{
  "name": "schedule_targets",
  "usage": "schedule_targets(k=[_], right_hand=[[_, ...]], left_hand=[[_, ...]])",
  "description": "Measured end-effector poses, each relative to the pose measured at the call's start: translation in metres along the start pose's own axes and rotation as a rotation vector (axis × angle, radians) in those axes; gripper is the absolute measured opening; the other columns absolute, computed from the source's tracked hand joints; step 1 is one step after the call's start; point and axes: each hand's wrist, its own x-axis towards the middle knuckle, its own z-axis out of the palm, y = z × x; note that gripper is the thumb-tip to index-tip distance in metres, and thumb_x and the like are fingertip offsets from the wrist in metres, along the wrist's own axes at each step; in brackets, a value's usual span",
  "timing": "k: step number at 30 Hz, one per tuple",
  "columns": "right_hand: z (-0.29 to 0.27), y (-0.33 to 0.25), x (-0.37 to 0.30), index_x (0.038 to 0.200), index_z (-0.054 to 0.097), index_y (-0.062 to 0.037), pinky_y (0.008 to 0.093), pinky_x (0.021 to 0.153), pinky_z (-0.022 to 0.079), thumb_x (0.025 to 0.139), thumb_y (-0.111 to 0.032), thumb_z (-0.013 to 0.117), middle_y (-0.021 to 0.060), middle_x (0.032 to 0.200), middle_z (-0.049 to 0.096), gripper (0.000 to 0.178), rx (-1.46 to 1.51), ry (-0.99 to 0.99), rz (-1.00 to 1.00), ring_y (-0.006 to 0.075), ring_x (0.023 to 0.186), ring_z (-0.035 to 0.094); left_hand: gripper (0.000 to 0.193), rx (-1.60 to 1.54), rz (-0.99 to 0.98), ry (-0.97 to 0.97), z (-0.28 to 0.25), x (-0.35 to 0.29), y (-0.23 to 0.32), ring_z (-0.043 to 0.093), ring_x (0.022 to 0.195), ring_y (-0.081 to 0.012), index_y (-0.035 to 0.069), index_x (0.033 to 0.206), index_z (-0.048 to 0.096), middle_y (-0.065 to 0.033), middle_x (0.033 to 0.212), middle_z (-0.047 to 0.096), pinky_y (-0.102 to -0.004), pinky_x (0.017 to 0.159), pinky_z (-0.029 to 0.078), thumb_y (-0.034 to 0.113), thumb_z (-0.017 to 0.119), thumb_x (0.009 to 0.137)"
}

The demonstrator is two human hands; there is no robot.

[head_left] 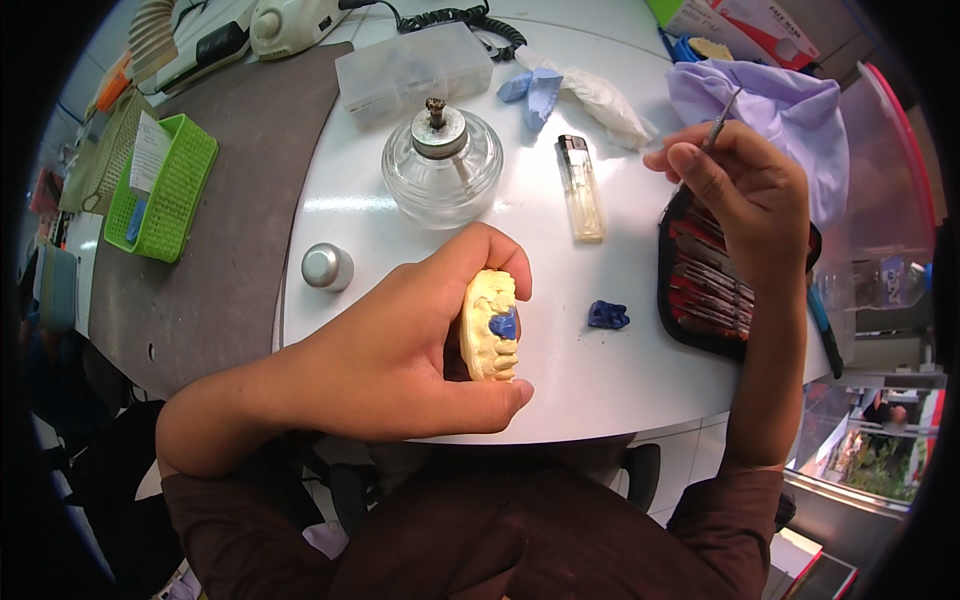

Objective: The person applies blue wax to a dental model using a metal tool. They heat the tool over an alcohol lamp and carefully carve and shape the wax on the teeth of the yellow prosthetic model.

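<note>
My left hand (440, 345) is closed around a yellow dental cast (483, 345), its thumb and fingers on the two ends. A patch of dark blue wax (503, 323) covers part of the tooth row. Raised at the right, my right hand (745, 185) grips a thin metal dental carving tool (717, 128) between thumb and fingers, its tip pointing up and away. Below that hand lies an open black case (700, 280) of metal instruments. Between the hands, a loose lump of blue wax (608, 315) rests on the white table with small crumbs beside it.
A glass spirit lamp (442, 175), unlit as far as I see, stands behind my left hand, its metal cap (327, 267) to the left. A clear lighter (581, 190) lies right of it. Farther out are a plastic box (415, 75), purple cloth (800, 110) and green basket (170, 190).
</note>
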Motion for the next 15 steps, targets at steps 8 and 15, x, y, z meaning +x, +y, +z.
schedule_targets(k=[8,15], right_hand=[[0.001,-0.017,-0.006,0.091,0.061,-0.0013,0.0181,0.053,0.04,0.095,-0.018,0.072,0.003,0.075,0.059,0.021,0.221,0.263,-0.209,0.0051,0.055,0.048],[0.006,-0.035,-0.016,0.096,0.048,-0.0047,0.0206,0.046,0.037,0.09,-0.007,0.07,0.0041,0.071,0.052,0.023,0.404,0.082,-0.295,0.0078,0.055,0.044]], left_hand=[[0.049,0.121,0.078,0.026,0.0,0.001,0.0,0.046,0.072,-0.0044,0.007,0.11,0.041,-0.0004,0.084,0.051,-0.0219,0.063,0.04,0.002,0.076,0.076],[0.05,0.283,0.166,0.082,-0.002,0.002,-0.002,0.047,0.071,-0.0051,0.006,0.109,0.042,-0.001,0.083,0.052,-0.0227,0.062,0.039,0.007,0.078,0.075]])
